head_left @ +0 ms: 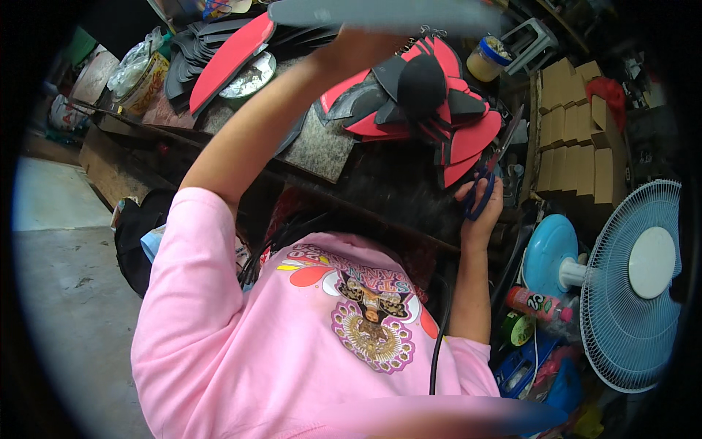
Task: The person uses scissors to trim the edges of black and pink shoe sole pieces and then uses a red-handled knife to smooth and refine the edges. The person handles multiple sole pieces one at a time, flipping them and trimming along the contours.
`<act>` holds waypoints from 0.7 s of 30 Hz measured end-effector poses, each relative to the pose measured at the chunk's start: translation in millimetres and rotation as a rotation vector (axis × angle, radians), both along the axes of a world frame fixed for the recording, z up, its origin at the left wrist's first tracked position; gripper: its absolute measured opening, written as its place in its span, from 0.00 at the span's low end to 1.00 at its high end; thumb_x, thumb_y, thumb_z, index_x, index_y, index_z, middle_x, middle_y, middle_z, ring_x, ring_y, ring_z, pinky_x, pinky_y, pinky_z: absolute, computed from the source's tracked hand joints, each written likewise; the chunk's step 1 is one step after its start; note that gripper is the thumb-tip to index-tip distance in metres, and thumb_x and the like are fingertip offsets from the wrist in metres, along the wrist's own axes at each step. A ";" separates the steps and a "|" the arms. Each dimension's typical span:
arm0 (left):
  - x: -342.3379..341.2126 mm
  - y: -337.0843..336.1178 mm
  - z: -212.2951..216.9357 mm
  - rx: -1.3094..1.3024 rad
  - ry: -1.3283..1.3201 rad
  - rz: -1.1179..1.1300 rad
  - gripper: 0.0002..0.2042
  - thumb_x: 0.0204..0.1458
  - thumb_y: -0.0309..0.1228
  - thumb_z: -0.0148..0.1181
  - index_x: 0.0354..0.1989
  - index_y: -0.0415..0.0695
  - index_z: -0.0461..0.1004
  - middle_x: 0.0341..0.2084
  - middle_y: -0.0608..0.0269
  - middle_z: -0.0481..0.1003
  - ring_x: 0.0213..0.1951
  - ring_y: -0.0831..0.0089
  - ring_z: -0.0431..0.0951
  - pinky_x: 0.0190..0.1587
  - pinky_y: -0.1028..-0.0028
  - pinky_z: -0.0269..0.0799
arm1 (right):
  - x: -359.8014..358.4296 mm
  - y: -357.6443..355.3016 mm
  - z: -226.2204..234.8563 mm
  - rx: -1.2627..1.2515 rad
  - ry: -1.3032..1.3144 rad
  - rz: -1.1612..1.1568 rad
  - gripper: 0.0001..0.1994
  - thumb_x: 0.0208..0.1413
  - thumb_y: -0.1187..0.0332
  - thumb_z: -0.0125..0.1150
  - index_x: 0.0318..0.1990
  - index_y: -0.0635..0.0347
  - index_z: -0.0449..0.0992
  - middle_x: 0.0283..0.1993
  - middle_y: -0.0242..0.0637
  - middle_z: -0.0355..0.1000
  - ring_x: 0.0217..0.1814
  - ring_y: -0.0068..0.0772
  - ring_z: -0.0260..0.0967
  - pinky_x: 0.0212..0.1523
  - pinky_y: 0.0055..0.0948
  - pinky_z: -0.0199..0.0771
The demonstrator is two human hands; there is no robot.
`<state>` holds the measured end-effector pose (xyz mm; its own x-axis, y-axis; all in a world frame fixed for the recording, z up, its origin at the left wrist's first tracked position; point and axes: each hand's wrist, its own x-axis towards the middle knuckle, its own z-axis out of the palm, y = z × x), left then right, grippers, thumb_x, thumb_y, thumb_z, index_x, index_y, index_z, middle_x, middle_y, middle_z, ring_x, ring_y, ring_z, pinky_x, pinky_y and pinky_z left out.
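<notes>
My left arm stretches up and across the bench. My left hand [365, 45] grips a long grey foam piece [322, 12] at the top of the view; the piece covers most of my fingers, and its right end is blurred. Low at the right side of the bench, my right hand [488, 201] is closed round the dark blue handles of a pair of scissors [479, 194], blades pointing up and away. Just beyond the scissors lies a heap of red and black curved foam pieces [468, 143]. A round black shape [421, 86] sits in front of that heap.
Left on the bench are stacked dark foam pieces [191, 66], a long red one [230, 62], and a round container [252, 77] with white stuff. A blue-rimmed jar [488, 60] stands far right. Cardboard boxes [574, 139] and a fan [636, 271] flank my right side.
</notes>
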<state>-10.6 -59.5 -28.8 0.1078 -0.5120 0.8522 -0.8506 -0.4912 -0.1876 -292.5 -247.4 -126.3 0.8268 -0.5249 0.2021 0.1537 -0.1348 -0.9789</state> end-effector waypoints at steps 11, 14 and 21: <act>-46.7 12.6 -9.4 0.066 0.273 -0.151 0.15 0.48 0.34 0.63 0.43 0.49 0.69 0.32 0.63 0.78 0.41 0.62 0.80 0.39 0.65 0.76 | -8.1 33.1 38.0 0.162 0.000 0.218 0.20 0.63 0.55 0.62 0.47 0.64 0.65 0.32 0.42 0.76 0.31 0.25 0.74 0.33 0.19 0.72; -59.5 12.0 -1.7 0.001 0.201 -0.197 0.14 0.48 0.33 0.62 0.44 0.49 0.70 0.33 0.62 0.79 0.44 0.62 0.80 0.41 0.66 0.77 | -4.4 45.6 49.8 0.287 -0.073 0.293 0.22 0.60 0.55 0.65 0.47 0.63 0.65 0.36 0.46 0.77 0.33 0.27 0.76 0.34 0.18 0.74; -60.4 11.2 3.2 0.041 0.226 -0.290 0.14 0.52 0.31 0.60 0.46 0.44 0.69 0.32 0.56 0.78 0.35 0.60 0.81 0.34 0.64 0.75 | 12.3 63.4 58.4 0.241 0.004 0.196 0.21 0.47 0.76 0.70 0.48 0.63 0.68 0.37 0.34 0.71 0.35 0.26 0.71 0.38 0.25 0.75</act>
<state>-71.0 -48.3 -25.6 0.1360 -0.5817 0.8019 -0.9756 -0.2195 0.0062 -280.3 -184.0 -67.9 0.9177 -0.3874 0.0881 0.1503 0.1332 -0.9796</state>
